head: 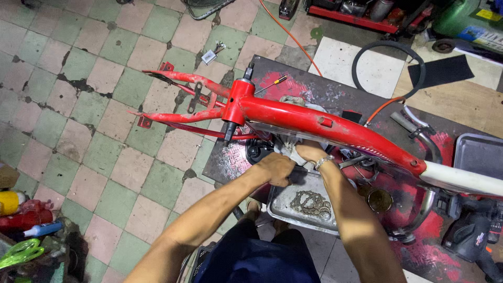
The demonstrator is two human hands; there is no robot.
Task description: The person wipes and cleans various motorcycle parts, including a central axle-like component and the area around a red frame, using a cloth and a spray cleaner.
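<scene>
Honestly, most of what I was working on sat hidden under the red bike frame (pixel 309 121), which lay across the dark work mat (pixel 335 97) with its rear stays (pixel 178 97) sticking out over the tiled floor (pixel 94 78). My left hand (pixel 275 167) was curled shut around a dark part just below the main tube, but I could not make out what that part was, since my knuckles and the tube covered it. My right hand (pixel 310 152) was pressed against a pale rag (pixel 289 152) right beside the left, fingers tucked up under the tube, so I could not tell whether it was really gripping the rag or only pushing on it. Just below my wrists sat a metal tray (pixel 293 212) with a greasy chain (pixel 309 202) coiled in it, its near edge cut off by my forearm. A screwdriver (pixel 272 84) lay on the mat beyond the frame, and a black tube (pixel 387 50) looped further out. The white front end of the frame (pixel 461 179) ran out of view on the right, above a power tool (pixel 471 236) only partly seen. Open floor lay to my left; the right side was crowded.
</scene>
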